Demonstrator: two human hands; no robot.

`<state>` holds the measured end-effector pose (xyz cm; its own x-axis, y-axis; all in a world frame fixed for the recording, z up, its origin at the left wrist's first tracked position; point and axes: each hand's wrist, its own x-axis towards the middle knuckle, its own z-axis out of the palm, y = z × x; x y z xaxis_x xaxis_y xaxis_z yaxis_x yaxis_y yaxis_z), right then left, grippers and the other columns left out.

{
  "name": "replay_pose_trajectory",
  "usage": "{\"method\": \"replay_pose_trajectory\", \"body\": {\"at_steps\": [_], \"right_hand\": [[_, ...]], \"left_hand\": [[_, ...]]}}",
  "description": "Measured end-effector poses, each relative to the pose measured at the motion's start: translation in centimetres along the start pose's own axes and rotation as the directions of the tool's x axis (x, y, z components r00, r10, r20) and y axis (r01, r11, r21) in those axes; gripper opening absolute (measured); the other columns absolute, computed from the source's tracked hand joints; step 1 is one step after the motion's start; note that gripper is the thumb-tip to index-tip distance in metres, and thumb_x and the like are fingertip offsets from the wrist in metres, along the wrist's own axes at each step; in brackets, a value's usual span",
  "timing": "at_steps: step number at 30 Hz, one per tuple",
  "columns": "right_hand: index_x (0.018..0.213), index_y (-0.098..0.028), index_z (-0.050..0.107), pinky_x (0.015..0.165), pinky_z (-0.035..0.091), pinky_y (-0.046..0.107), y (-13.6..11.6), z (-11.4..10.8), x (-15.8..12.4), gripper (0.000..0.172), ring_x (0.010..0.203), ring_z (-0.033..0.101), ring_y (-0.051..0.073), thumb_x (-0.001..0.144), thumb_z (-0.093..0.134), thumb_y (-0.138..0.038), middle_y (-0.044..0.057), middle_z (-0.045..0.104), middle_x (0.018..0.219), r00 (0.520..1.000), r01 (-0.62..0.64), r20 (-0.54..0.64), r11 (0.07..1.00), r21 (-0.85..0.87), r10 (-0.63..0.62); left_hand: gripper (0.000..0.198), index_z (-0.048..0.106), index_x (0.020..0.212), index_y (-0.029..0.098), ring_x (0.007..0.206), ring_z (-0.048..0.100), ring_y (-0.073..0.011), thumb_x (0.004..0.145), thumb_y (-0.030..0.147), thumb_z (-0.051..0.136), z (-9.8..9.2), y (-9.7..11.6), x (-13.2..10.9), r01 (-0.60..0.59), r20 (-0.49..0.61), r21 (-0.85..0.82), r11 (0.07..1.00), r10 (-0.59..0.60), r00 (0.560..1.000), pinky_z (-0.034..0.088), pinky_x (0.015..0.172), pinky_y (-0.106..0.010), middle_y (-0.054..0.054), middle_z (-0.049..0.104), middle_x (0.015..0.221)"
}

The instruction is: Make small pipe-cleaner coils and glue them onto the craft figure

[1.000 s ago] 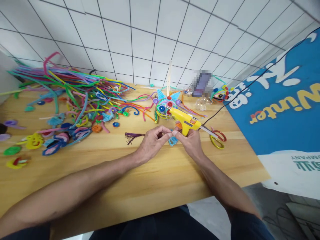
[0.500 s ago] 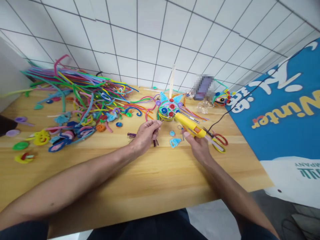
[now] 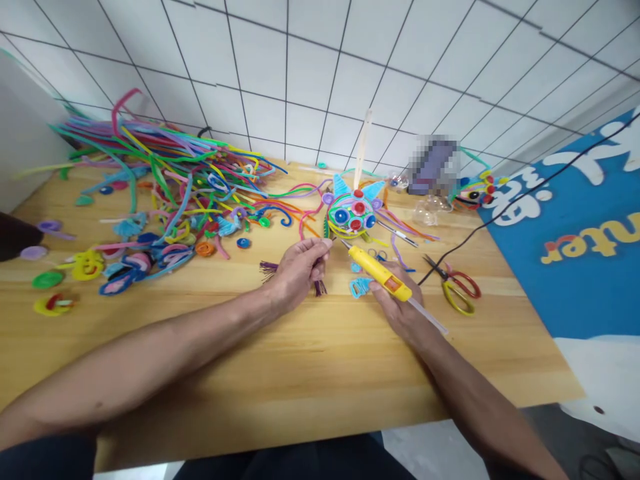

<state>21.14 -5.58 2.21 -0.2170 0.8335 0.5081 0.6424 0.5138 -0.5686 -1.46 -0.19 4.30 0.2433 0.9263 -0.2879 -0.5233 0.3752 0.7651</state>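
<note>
Clock read from the yellow glue gun (image 3: 379, 270). Right hand (image 3: 401, 315) wrapped round it; left hand (image 3: 300, 270) at 9 o'clock, apart from it, fingertips (image 3: 325, 245) pinched together; cannot tell if anything is between them. Purple bristles (image 3: 269, 269) show either side of left hand. Judgement: steady the nozzle (image 3: 346, 244), dab sparingly, keep hot tip off skin. On wooden table (image 3: 280, 373): blue looped piece (image 3: 359, 287), 8 o'clock; scissors (image 3: 459, 303), 3; decorated face (image 3: 345, 231), 11; fuzzy-stem heap (image 3: 165, 150), toward 10. Beyond: blue banner (image 3: 590, 293), 3; white tiled wall (image 3: 310, 80), 12.
</note>
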Motion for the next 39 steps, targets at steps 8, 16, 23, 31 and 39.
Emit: {"method": "replay_pose_trajectory", "body": {"at_steps": [8, 16, 23, 31, 39], "right_hand": [[0.114, -0.028, 0.065, 0.091, 0.059, 0.043, -0.37, 0.09, -0.05, 0.015, 0.101, 0.072, 0.027, 0.101, 0.061, -0.035, 0.007, 0.074, 0.11, 0.999, -0.045, 0.008, 0.998, -0.042, 0.046], [0.107, -0.025, 0.064, 0.084, 0.058, 0.04, -0.37, 0.15, 0.09, 0.015, 0.094, 0.071, 0.025, 0.101, 0.059, -0.037, 0.007, 0.073, 0.101, 0.996, -0.086, 0.03, 0.996, -0.033, 0.087], [0.106, -0.026, 0.064, 0.079, 0.056, 0.038, -0.01, 0.29, -0.06, 0.011, 0.089, 0.069, 0.023, 0.102, 0.059, -0.035, 0.005, 0.071, 0.096, 0.999, -0.042, 0.013, 0.998, -0.042, 0.043], [0.103, -0.026, 0.064, 0.078, 0.057, 0.037, -0.09, 0.15, -0.2, 0.016, 0.086, 0.069, 0.023, 0.103, 0.057, -0.039, 0.004, 0.07, 0.092, 0.998, -0.062, 0.019, 0.997, -0.05, 0.063], [0.102, -0.025, 0.064, 0.079, 0.056, 0.037, 0.21, -0.02, -0.41, 0.014, 0.087, 0.068, 0.023, 0.103, 0.057, -0.037, 0.005, 0.069, 0.092, 0.997, -0.065, 0.039, 0.994, -0.089, 0.069]], "left_hand": [[0.029, 0.062, 0.075, 0.014, 0.042, 0.037, -0.001, 0.073, 0.032, 0.084, 0.15, -0.15, 0.04, -0.018, -0.002, 0.018, 1.0, 0.018, 1.0, 0.027, 0.042, -0.018, 0.005, 0.056, 0.068], [0.03, 0.059, 0.073, 0.015, 0.043, 0.037, -0.0013, 0.078, 0.035, 0.081, 0.18, -0.17, -0.23, -0.013, 0.039, 0.031, 0.999, 0.012, 0.999, 0.024, 0.043, -0.02, 0.005, 0.056, 0.068], [0.031, 0.06, 0.073, 0.015, 0.043, 0.038, -0.0014, 0.078, 0.035, 0.082, 0.15, -0.31, -0.17, -0.03, 0.035, 0.034, 0.999, 0.028, 0.999, 0.023, 0.042, -0.02, 0.004, 0.056, 0.069], [0.03, 0.06, 0.072, 0.015, 0.043, 0.038, -0.0016, 0.078, 0.035, 0.082, 0.09, -0.4, -0.15, -0.034, 0.035, 0.053, 0.998, 0.032, 0.999, 0.024, 0.042, -0.02, 0.004, 0.056, 0.068], [0.032, 0.06, 0.072, 0.015, 0.043, 0.038, -0.0019, 0.077, 0.036, 0.084, 0.01, -0.36, -0.16, -0.039, 0.041, 0.046, 0.998, 0.037, 0.998, 0.024, 0.042, -0.02, 0.004, 0.056, 0.068]]}}
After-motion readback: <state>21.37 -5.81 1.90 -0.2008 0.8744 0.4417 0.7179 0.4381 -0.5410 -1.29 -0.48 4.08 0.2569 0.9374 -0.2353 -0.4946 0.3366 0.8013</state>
